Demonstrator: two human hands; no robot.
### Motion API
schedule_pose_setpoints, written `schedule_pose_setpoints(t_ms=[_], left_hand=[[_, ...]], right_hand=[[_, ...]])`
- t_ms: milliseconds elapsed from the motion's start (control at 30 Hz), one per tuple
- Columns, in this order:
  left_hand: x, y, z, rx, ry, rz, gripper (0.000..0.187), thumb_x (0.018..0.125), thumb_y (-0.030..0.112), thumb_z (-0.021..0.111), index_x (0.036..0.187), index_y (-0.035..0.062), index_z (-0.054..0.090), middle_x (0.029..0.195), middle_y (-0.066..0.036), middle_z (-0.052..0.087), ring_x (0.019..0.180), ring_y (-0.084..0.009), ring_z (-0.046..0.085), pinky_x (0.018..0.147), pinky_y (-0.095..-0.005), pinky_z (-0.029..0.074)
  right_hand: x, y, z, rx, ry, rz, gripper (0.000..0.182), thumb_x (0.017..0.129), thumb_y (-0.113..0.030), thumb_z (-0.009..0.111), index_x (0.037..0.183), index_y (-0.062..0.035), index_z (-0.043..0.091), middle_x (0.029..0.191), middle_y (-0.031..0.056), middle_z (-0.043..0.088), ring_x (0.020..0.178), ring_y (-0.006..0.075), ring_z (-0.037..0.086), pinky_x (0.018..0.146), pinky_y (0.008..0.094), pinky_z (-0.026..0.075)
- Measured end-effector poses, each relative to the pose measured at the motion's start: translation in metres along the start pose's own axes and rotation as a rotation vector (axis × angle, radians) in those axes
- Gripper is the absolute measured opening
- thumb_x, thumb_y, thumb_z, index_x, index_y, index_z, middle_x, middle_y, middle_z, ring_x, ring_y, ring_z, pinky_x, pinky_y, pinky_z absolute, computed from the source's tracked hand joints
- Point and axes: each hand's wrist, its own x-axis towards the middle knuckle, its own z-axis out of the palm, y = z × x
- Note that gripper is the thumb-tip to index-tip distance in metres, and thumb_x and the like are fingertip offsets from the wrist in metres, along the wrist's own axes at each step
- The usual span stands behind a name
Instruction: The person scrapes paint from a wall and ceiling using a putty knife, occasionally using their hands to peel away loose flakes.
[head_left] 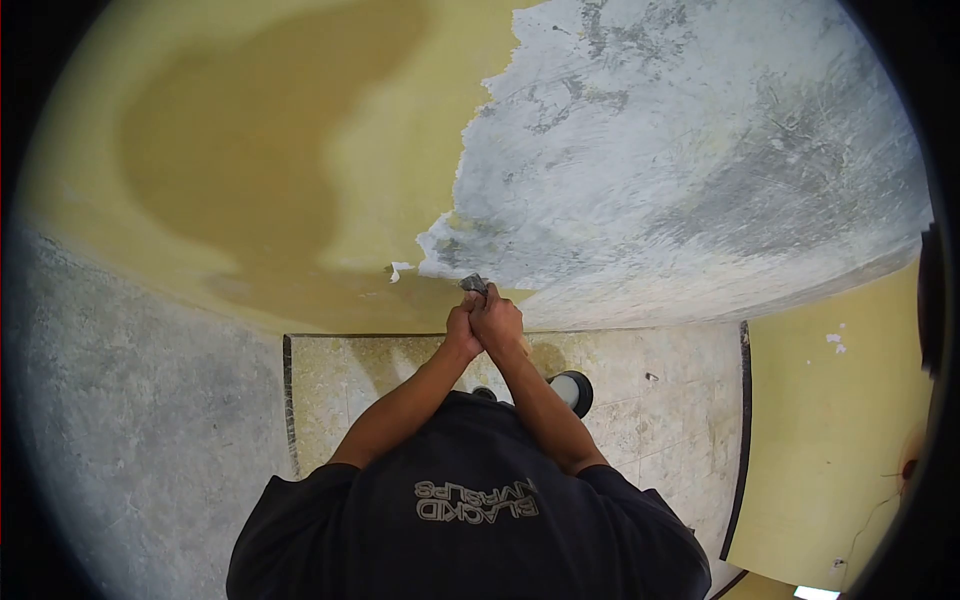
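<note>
Both my hands are together in front of me, closed around a small scraper with a grey blade [473, 284]. My right hand [499, 319] is on the upper right side of the grip, and my left hand [461, 327] presses against it from the left. Most of the handle is hidden by my fingers. The blade is at the wall, by the lower edge of the yellow paint [390, 180]. To the right and above lies bare grey-white plaster [620, 170] with a ragged paint edge. A small white chipped patch [401, 270] shows left of the blade.
Below the wall is a stained, pale tiled floor [650, 430] with dark borders. A round white container with a dark rim [570, 392] stands near my right forearm. Grey wall [150, 420] is at left, another yellow wall [830, 430] at right.
</note>
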Motion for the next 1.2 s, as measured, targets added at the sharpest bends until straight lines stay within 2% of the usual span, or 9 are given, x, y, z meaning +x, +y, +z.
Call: schedule_pose_setpoints(t_ms=[233, 400, 633, 733, 933, 1033, 1100, 1133, 1200], left_hand=[[-0.017, -0.002, 0.042, 0.024, 0.136, 0.01, 0.019, 0.095, 0.026, 0.045, 0.088, 0.011, 0.055, 0.089, -0.003, 0.059, 0.089, -0.0202, 0.056, 0.088, -0.0396, 0.045], [-0.019, 0.002, 0.044, 0.056, 0.213, 0.077, 0.018, 0.094, 0.024, 0.045, 0.088, 0.0111, 0.056, 0.088, -0.002, 0.059, 0.088, -0.0188, 0.056, 0.088, -0.0378, 0.045], [-0.015, 0.007, 0.043, 0.12, 0.22, 0.046, 0.018, 0.094, 0.023, 0.046, 0.085, 0.011, 0.055, 0.085, -0.001, 0.059, 0.085, -0.0176, 0.057, 0.086, -0.037, 0.046], [-0.023, 0.007, 0.042, 0.069, 0.253, 0.117, 0.019, 0.094, 0.024, 0.046, 0.085, 0.011, 0.056, 0.084, -0.001, 0.059, 0.084, -0.0176, 0.057, 0.085, -0.037, 0.047], [-0.016, -0.006, 0.065, 0.024, 0.269, 0.062, 0.019, 0.094, 0.024, 0.045, 0.084, 0.0113, 0.055, 0.085, -0.001, 0.059, 0.086, -0.0184, 0.057, 0.087, -0.0386, 0.046], [-0.009, -0.012, 0.056, 0.081, 0.25, -0.035, 0.018, 0.094, 0.023, 0.045, 0.084, 0.0121, 0.055, 0.086, -0.002, 0.059, 0.087, -0.0196, 0.056, 0.087, -0.0401, 0.045], [-0.006, -0.012, 0.041, 0.015, 0.101, -0.051, 0.016, 0.093, 0.023, 0.045, 0.085, 0.0122, 0.055, 0.087, -0.003, 0.06, 0.088, -0.0211, 0.057, 0.088, -0.0406, 0.045], [0.015, -0.014, 0.008, -0.024, 0.097, -0.032, 0.016, 0.092, 0.022, 0.046, 0.085, 0.0114, 0.055, 0.086, -0.003, 0.059, 0.088, -0.0216, 0.057, 0.088, -0.0408, 0.045], [-0.007, -0.008, 0.047, 0.009, 0.154, -0.003, 0.014, 0.091, 0.02, 0.046, 0.084, 0.0111, 0.055, 0.086, -0.003, 0.059, 0.088, -0.0217, 0.057, 0.087, -0.0406, 0.046]], right_hand=[[0.002, 0.002, 0.002, -0.014, -0.091, 0.03, 0.034, 0.088, -0.032, 0.045, 0.103, -0.0035, 0.055, 0.072, 0.0248, 0.063, 0.069, 0.0423, 0.062, 0.064, 0.0503, 0.05], [0.003, 0.003, 0.009, 0.088, -0.02, 0.062, 0.037, 0.087, -0.033, 0.047, 0.106, -0.0034, 0.056, 0.073, 0.0262, 0.062, 0.069, 0.0435, 0.062, 0.065, 0.0508, 0.05], [0.002, -0.008, 0.001, 0.059, -0.054, 0.11, 0.038, 0.086, -0.03, 0.048, 0.112, -0.0028, 0.055, 0.076, 0.0265, 0.063, 0.072, 0.0444, 0.061, 0.066, 0.051, 0.049], [-0.001, 0.004, 0.024, 0.217, -0.039, 0.116, 0.039, 0.086, -0.029, 0.047, 0.113, -0.0029, 0.055, 0.076, 0.0261, 0.063, 0.073, 0.044, 0.061, 0.066, 0.0509, 0.049], [0.002, 0.002, -0.012, 0.032, -0.053, -0.002, 0.036, 0.088, -0.032, 0.045, 0.11, -0.006, 0.057, 0.074, 0.025, 0.063, 0.071, 0.0432, 0.062, 0.065, 0.0504, 0.05], [0.001, 0.008, -0.018, -0.026, -0.064, 0.043, 0.036, 0.088, -0.034, 0.045, 0.109, -0.0076, 0.057, 0.072, 0.0238, 0.063, 0.069, 0.0428, 0.062, 0.063, 0.0507, 0.05], [-0.001, 0.011, -0.017, -0.048, -0.011, 0.039, 0.035, 0.088, -0.034, 0.046, 0.107, -0.0077, 0.057, 0.07, 0.023, 0.063, 0.065, 0.0422, 0.062, 0.06, 0.0508, 0.05], [-0.001, 0.014, -0.011, -0.031, 0.038, 0.016, 0.032, 0.087, -0.033, 0.047, 0.104, -0.0075, 0.058, 0.067, 0.023, 0.062, 0.062, 0.0419, 0.062, 0.059, 0.0508, 0.05], [0.002, 0.012, -0.003, -0.033, 0.046, -0.026, 0.031, 0.087, -0.031, 0.047, 0.104, -0.0072, 0.058, 0.066, 0.0228, 0.062, 0.062, 0.0419, 0.062, 0.058, 0.0507, 0.05]])
